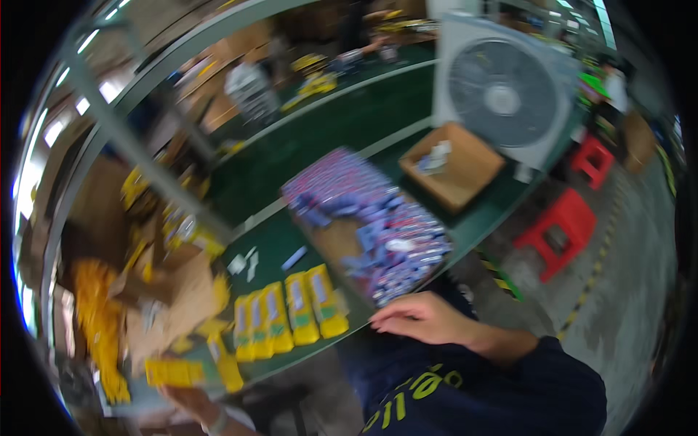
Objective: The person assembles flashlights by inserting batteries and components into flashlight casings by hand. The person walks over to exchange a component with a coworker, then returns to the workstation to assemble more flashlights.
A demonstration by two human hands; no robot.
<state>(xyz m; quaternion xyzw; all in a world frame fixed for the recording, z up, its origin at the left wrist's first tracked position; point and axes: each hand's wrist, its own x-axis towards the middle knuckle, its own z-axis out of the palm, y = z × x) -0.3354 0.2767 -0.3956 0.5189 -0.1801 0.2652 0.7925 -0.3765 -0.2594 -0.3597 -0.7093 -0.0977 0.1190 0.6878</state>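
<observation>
At the lower left, my left hand (190, 401) is blurred and partly cut off from sight. Its fingers run under a yellow packet (174, 372) and seem closed on it. My right hand (425, 318) hangs at the bench's front edge, loosely bent, fingers apart and holding nothing. Just beyond it lies a shallow cardboard tray (338, 243) with many small blue, pink and purple wrapped pieces (338, 178). Several yellow packets (280, 312) lie in a row between my hands. Another yellow packet (227, 365) lies near my left hand.
A green bench (291, 156) runs across, carrying an open cardboard box (454, 167) and a large fan (502, 91). White slips (251, 263) lie behind the packets. Cardboard and an orange-yellow bundle (98, 320) are left. Red stools (560, 232) stand right; people are farther back.
</observation>
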